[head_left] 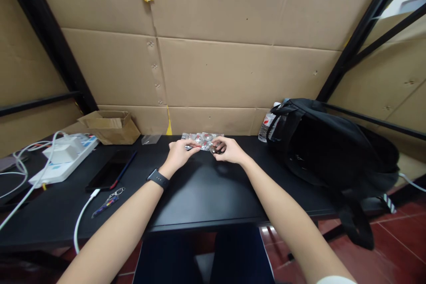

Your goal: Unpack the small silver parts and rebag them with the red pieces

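Clear, shiny plastic packaging point(205, 136) with small silver and red pieces inside lies at the back of the black desk, between my two hands. My left hand point(181, 154), with a dark watch on its wrist, pinches the near left edge of this packaging, where a bit of red shows by the thumb. On the other side, my right hand point(230, 150) has its fingers curled round a small dark, roundish object point(218, 148) at the packaging's right end. What kind of object that is, I cannot make out.
On the left of the desk point(206, 204) are a cardboard box point(115, 126), a power strip point(66, 162) with cables, a phone point(111, 171), a pen point(124, 169) and a keychain point(107, 204). To the right stand a water bottle point(265, 128) and a black bag point(333, 146). Cardboard point(213, 75) walls the back.
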A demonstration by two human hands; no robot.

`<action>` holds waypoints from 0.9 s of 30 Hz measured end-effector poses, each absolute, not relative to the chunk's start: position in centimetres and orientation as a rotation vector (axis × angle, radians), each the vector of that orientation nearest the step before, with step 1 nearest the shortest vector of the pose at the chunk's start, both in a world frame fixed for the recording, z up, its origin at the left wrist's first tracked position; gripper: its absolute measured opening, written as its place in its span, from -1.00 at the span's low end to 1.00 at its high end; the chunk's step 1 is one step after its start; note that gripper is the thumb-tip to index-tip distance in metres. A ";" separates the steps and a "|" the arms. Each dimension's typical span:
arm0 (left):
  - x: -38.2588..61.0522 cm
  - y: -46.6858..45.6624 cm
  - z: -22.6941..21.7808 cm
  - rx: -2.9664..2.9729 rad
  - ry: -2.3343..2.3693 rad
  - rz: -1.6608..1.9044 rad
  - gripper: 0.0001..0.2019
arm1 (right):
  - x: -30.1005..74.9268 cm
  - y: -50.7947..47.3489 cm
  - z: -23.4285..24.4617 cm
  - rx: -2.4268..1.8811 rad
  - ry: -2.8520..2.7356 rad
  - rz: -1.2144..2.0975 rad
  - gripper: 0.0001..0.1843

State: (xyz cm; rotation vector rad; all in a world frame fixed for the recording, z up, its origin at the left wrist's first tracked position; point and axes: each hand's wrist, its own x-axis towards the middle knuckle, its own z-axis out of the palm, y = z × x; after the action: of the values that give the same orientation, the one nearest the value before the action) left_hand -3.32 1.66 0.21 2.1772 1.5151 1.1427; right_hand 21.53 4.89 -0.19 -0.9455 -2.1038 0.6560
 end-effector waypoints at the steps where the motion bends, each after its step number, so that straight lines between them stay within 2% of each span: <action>1: -3.2 1.7 0.1 2.171 1.509 1.150 -0.83 | 21.1 4.7 -0.2 -0.914 -2.044 0.675 -0.48; 7: -1.9 1.5 -0.5 2.171 1.382 1.284 -0.88 | 19.2 3.5 0.1 -0.755 -1.802 0.804 -0.52; 27: -1.0 1.7 -1.2 2.118 1.298 1.475 -0.85 | 18.1 3.1 -0.4 -0.662 -1.707 0.955 -0.60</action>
State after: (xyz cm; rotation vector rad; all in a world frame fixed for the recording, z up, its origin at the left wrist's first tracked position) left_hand -1.04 1.70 -1.21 2.1177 1.2983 1.4753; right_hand 18.09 3.14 -0.38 -0.6623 -1.7070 0.9552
